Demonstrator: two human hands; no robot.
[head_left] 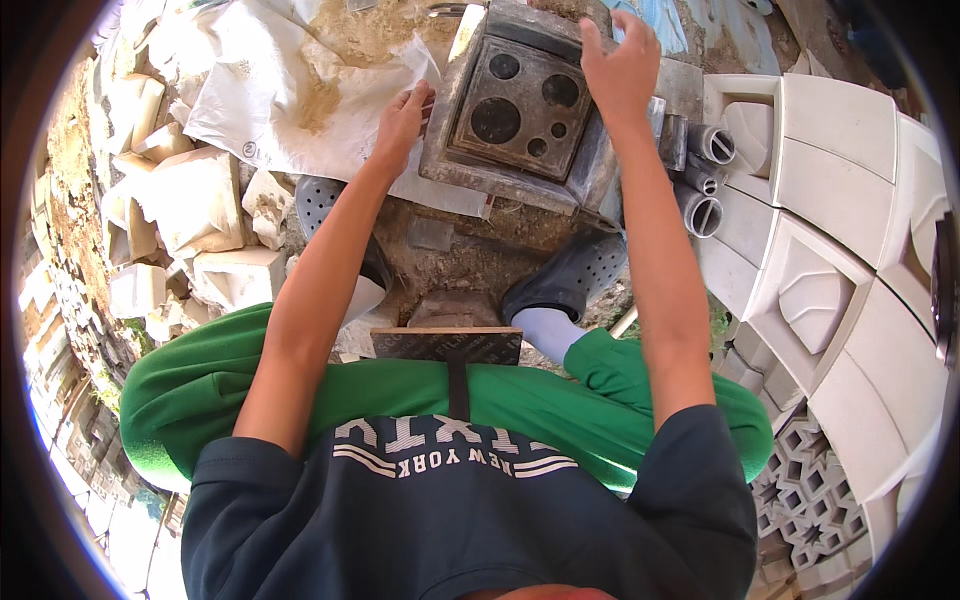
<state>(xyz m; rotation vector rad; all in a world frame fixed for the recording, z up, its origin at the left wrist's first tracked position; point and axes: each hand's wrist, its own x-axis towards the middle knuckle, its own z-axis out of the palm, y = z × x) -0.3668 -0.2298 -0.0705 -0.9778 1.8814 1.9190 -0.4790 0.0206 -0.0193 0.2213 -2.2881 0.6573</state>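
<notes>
A dark, worn square mould (525, 185) sits in front of me, with large and small round openings in its raised panel (522, 70). My left hand (402, 125) is at its left side, fingers curled against the edge, their tips partly hidden. The white sheet's raised corner (415, 58) stands just beyond those fingers. Over the mould's far right corner is my right hand (622, 70), thumb and fingers spread apart. Nothing shows between them.
White sheeting (270, 100) covers the ground at left, near broken pale blocks (195, 200). Grey pipes (703, 212) lie right of the mould. Pale cast panels (815, 300) and a lattice block (810, 490) line the right. My dark clogs (570, 275) flank a small board-topped seat (445, 343).
</notes>
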